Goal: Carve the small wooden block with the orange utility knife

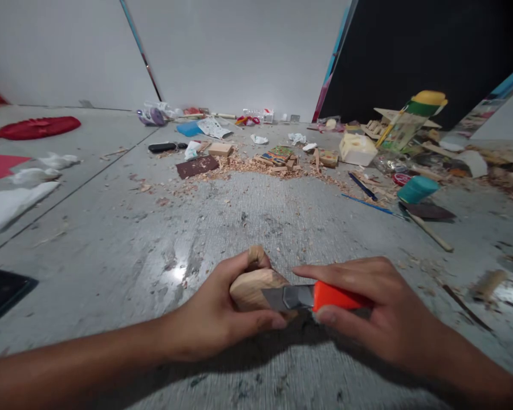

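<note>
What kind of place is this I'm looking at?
Probably a makeshift woodcarving spot: wood shavings litter the grey surface, the right hand holds an orange-handled cutter at a wooden piece in the left hand, and a brown sheet, maybe sandpaper, lies beyond.

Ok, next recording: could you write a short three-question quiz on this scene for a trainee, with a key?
1. Which hand holds the orange-handled cutter?
2. True or false: the wooden piece lies loose, away from both hands.
3. What colour is the lid of the tall container at the right? A) yellow B) purple C) white

Key:
1. The right hand.
2. False: the left hand holds it.
3. A.
</note>
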A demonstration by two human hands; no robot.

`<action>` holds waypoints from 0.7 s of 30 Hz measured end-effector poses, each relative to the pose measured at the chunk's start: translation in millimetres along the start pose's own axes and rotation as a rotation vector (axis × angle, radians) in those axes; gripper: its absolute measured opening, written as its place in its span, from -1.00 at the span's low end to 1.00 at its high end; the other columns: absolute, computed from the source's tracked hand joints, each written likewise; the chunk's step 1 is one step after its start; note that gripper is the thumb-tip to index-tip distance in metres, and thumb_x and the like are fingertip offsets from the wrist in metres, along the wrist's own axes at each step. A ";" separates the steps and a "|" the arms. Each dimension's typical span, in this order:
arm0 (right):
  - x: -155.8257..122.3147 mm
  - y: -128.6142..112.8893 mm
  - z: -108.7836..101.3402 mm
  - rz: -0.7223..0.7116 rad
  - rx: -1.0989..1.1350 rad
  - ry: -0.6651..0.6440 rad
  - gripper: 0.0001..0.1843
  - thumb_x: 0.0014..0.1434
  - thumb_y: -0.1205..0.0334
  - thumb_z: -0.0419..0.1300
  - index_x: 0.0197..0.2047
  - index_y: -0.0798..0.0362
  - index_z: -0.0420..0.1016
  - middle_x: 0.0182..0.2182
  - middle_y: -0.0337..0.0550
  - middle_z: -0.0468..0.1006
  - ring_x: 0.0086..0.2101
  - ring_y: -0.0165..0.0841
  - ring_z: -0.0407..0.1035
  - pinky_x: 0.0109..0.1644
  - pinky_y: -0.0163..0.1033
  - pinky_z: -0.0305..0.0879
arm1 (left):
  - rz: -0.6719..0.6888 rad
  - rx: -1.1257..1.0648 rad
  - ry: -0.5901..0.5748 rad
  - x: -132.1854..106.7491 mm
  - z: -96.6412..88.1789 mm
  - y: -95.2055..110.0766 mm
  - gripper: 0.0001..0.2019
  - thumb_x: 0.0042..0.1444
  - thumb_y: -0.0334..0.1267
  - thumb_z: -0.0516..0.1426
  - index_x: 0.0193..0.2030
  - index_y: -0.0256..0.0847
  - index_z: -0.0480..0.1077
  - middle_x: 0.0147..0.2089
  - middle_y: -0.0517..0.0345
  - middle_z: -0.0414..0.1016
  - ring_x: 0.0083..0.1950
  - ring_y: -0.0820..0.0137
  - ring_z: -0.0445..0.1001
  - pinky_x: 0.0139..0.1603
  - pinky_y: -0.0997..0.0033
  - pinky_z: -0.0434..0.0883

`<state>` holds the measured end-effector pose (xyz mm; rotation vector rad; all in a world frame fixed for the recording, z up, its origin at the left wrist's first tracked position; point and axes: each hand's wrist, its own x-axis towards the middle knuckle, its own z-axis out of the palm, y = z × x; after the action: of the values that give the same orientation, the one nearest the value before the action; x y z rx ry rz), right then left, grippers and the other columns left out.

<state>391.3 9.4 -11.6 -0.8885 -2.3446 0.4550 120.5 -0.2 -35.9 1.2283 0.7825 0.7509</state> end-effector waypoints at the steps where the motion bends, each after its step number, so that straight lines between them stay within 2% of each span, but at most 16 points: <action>1: 0.1 -0.3 1.1 -0.002 0.008 0.001 -0.65 0.49 0.09 0.28 0.26 -0.10 0.68 -0.04 -0.21 0.83 -0.16 -0.29 0.76 -0.07 -0.23 0.64 | -0.002 0.009 -0.006 -0.5 0.7 1.0 -0.59 0.23 -0.21 0.45 -0.04 -0.14 0.30 -0.20 0.23 0.53 -0.26 0.45 0.41 -0.26 0.48 0.34; 3: 0.4 -0.9 3.2 -0.006 0.015 -0.006 -0.66 0.51 0.08 0.26 0.26 -0.09 0.67 -0.01 -0.18 0.82 -0.13 -0.28 0.76 -0.06 -0.23 0.65 | -0.005 0.003 -0.032 -1.0 1.8 3.5 -0.65 0.29 -0.28 0.36 0.11 -0.12 0.36 -0.12 0.18 0.55 -0.20 0.40 0.43 -0.19 0.41 0.36; 5: 0.8 -1.2 4.9 -0.012 0.008 -0.015 -0.65 0.52 0.08 0.25 0.27 -0.08 0.66 0.00 -0.15 0.82 -0.12 -0.26 0.76 -0.07 -0.20 0.66 | -0.004 -0.012 -0.038 -1.0 1.9 6.2 -0.61 0.25 -0.34 0.31 0.20 -0.11 0.46 0.00 0.11 0.57 -0.07 0.32 0.47 -0.04 0.32 0.38; 8: 1.8 -1.6 6.4 -0.022 0.019 0.008 -0.61 0.50 0.10 0.26 0.32 -0.08 0.62 0.03 -0.14 0.81 -0.12 -0.25 0.76 -0.07 -0.18 0.67 | -0.008 -0.027 -0.062 -1.3 0.1 8.9 -0.61 0.19 -0.32 0.29 0.17 -0.11 0.56 0.05 0.09 0.56 0.05 0.23 0.44 0.06 0.26 0.33; 13: 2.6 -3.4 7.7 -0.033 0.016 0.062 -0.71 0.51 0.10 0.26 0.19 -0.10 0.69 -0.04 -0.14 0.83 -0.21 -0.26 0.75 -0.23 -0.23 0.65 | -0.020 -0.058 -0.087 -4.1 0.0 6.8 -0.59 0.14 -0.28 0.32 0.15 -0.14 0.55 -0.01 0.09 0.52 -0.03 0.25 0.39 -0.03 0.30 0.29; 17: 1.2 -2.9 8.1 -0.036 0.025 0.020 -0.64 0.50 0.08 0.27 0.28 -0.09 0.65 -0.05 -0.13 0.83 -0.23 -0.24 0.75 -0.20 -0.17 0.65 | -0.069 -0.168 -0.037 -5.9 5.1 3.9 -0.61 0.04 -0.31 0.35 0.06 -0.16 0.59 -0.15 0.12 0.52 -0.18 0.32 0.37 -0.16 0.36 0.28; 21: 0.7 -2.6 6.5 -0.070 0.000 0.013 -0.63 0.53 0.06 0.25 0.30 -0.05 0.62 -0.06 -0.16 0.83 -0.25 -0.28 0.74 -0.23 -0.19 0.62 | -0.111 -0.200 -0.080 -4.8 5.0 6.0 -0.61 0.03 -0.28 0.36 0.04 -0.21 0.60 -0.21 0.10 0.57 -0.22 0.32 0.42 -0.17 0.35 0.32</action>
<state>385.6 7.3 -15.0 -0.8045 -2.3551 0.4197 121.7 -5.8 -28.7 1.0208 0.6869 0.6682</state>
